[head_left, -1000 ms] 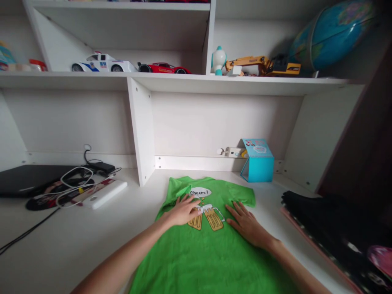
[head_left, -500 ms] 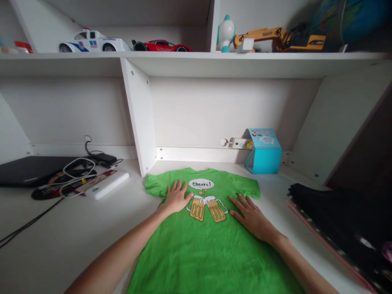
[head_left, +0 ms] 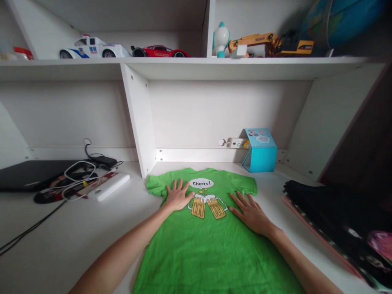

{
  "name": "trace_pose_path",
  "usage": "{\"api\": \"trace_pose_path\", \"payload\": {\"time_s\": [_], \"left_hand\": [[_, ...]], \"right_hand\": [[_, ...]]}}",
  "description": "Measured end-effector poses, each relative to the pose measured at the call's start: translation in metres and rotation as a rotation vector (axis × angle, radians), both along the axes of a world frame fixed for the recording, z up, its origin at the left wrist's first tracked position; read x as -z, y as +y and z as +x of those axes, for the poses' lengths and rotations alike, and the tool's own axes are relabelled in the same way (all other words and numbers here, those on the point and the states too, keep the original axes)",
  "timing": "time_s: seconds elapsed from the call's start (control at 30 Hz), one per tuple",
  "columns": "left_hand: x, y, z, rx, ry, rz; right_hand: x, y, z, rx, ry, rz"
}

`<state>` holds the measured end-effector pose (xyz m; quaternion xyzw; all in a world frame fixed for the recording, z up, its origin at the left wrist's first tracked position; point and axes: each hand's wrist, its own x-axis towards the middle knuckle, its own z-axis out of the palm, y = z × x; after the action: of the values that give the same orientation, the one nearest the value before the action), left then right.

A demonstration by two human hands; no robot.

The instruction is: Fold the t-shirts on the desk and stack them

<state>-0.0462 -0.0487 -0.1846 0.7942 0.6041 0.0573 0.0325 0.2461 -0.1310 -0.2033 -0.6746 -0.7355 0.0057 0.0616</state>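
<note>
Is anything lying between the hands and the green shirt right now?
Nothing visible. The left hand and right hand both lie flat, directly on the green shirt, one on each side of the beer mug print.

One green T-shirt (head_left: 211,245) lies on the white surface (head_left: 76,241), printed with two beer mugs (head_left: 207,206) and one speech bubble (head_left: 201,183). Two hands: left hand (head_left: 177,197) and right hand (head_left: 251,214), both flat on the shirt. One blue box (head_left: 259,151) stands at the back wall, just beside one white socket strip (head_left: 233,143). One black laptop (head_left: 27,173), one white flat device (head_left: 105,186). On the shelf (head_left: 183,62): two toy cars, one white (head_left: 93,47) and one red (head_left: 159,52); one yellow toy excavator (head_left: 269,43); one white-and-teal figure (head_left: 221,39); one globe (head_left: 346,20). One dark cloth pile (head_left: 333,220) at right.
</note>
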Motion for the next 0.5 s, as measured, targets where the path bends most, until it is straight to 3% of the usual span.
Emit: {"api": "trace_pose_path", "payload": {"time_s": [0.5], "left_hand": [[-0.0042,0.0000,-0.0007,0.012,-0.022,-0.040]], "right_hand": [[-0.0029,0.0003,-0.0006,0.003,-0.031,-0.021]]}}
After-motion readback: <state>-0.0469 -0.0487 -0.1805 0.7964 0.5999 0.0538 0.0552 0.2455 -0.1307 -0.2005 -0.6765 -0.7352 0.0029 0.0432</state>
